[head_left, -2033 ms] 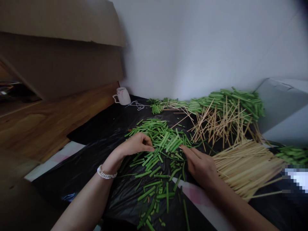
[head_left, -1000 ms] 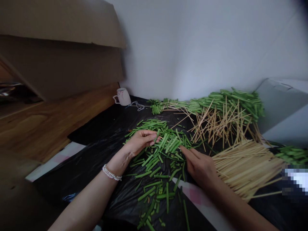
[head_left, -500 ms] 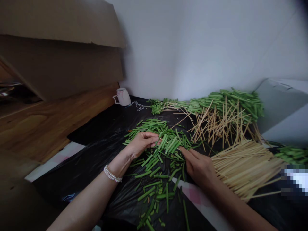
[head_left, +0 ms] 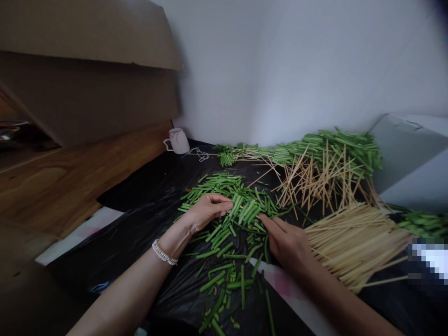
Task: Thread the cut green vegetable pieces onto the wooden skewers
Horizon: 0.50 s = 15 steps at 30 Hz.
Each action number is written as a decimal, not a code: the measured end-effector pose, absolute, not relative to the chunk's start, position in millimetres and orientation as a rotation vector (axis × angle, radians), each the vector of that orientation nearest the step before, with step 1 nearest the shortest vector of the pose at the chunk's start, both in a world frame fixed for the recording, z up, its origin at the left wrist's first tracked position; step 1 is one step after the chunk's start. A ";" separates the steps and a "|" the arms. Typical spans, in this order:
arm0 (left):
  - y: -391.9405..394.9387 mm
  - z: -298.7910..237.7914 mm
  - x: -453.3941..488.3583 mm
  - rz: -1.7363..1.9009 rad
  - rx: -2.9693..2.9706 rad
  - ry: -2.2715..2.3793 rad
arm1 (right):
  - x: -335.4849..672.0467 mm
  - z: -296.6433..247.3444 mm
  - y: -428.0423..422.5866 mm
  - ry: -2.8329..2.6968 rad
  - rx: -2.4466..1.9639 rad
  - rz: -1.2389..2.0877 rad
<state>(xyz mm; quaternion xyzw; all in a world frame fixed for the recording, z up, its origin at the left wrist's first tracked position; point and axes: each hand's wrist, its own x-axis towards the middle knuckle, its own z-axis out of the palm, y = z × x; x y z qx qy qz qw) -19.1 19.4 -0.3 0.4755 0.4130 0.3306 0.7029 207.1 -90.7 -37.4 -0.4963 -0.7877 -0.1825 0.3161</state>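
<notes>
My right hand (head_left: 289, 240) grips the near end of a wooden skewer, mostly hidden by my fingers and the row of cut green stem pieces (head_left: 248, 211) threaded side by side along it. At the other end of that row, my left hand (head_left: 210, 210), with a beaded bracelet at the wrist, pinches thumb and fingers together at a green stem piece (head_left: 237, 204). The skewer's tip is hard to make out there. Both hands hover just over a loose heap of cut green stems (head_left: 220, 183) on black plastic sheeting (head_left: 140, 238).
Bare skewers (head_left: 360, 242) lie in a thick bundle at right. Behind them, filled skewers (head_left: 329, 144) are piled against the wall, their sticks pointing forward. A mug (head_left: 179, 141) and white cord (head_left: 199, 154) sit at the back. A cardboard box (head_left: 115, 93) stands left, a pale box (head_left: 413, 149) right.
My left fingers have shifted slightly at the stem piece at the row's end, and the pale tip seen beside them no longer shows clearly. The right hand keeps its grip, almost still.
</notes>
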 end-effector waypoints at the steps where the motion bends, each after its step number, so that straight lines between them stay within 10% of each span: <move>1: 18.9 -0.5 -18.3 0.734 1.057 0.923 | 207.1 -37.1 -90.8 -2.080 -1.305 -0.489; 15: 19.8 6.3 -20.1 0.911 1.091 0.827 | 219.8 -31.7 -85.9 -2.069 -1.312 -0.656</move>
